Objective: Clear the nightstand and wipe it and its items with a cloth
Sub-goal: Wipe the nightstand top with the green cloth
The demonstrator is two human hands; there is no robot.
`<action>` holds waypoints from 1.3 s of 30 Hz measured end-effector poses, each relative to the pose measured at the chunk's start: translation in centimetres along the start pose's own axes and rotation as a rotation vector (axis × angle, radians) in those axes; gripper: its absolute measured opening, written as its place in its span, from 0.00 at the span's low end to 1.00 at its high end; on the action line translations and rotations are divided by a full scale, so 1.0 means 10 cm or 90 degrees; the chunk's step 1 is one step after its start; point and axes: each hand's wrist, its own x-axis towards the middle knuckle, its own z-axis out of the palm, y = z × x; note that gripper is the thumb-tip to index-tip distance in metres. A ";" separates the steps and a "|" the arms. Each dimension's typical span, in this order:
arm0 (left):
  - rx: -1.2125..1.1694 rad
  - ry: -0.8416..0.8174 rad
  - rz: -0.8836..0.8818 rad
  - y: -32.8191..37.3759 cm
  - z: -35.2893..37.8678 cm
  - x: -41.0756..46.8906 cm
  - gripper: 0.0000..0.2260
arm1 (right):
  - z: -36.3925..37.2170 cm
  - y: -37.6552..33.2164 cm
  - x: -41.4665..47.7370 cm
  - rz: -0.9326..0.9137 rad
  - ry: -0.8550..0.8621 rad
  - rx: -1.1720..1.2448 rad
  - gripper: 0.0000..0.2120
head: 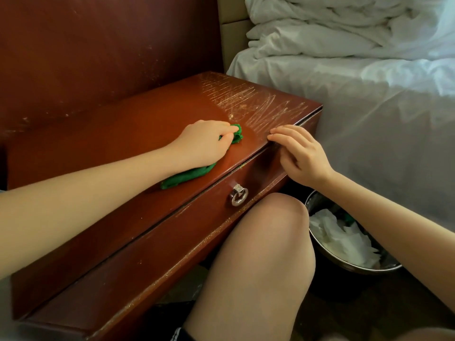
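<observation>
Left hand [204, 141] grips the green cloth [189, 177] on the nightstand [138, 134] surface. Right hand [299, 156], fingers relaxed, steadies the front edge. Risk: the bunched cloth may skip the scratched, gritty corner, leaving residue.

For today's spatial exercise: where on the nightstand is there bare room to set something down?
Free: the nightstand along the back panel, and the scratched corner by the bed. Crowded: front right, where the left hand grips the green cloth and the right hand touches the edge.
</observation>
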 end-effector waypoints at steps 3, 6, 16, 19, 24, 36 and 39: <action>-0.012 0.006 0.009 0.22 0.03 0.10 0.17 | 0.04 0.01 -0.02 -0.006 0.023 -0.003 0.15; -0.020 0.003 0.063 0.40 0.08 0.08 0.17 | 0.05 0.03 -0.02 -0.012 0.039 -0.008 0.15; -0.045 -0.020 0.095 -0.03 -0.06 -0.48 0.17 | 0.00 0.15 0.22 -0.171 -0.022 -0.079 0.09; -0.032 -0.017 0.052 -0.14 -0.07 -0.37 0.17 | 0.00 0.16 0.24 -0.169 -0.024 -0.079 0.09; 0.012 0.017 -0.017 0.00 -0.01 -0.01 0.17 | 0.05 0.13 0.14 -0.115 0.005 -0.048 0.11; -0.035 -0.031 0.146 0.25 0.03 -0.17 0.17 | 0.12 0.15 -0.03 -0.117 0.012 -0.035 0.15; -0.060 -0.038 0.150 0.10 -0.02 -0.33 0.17 | 0.09 0.15 -0.01 -0.112 0.003 -0.037 0.14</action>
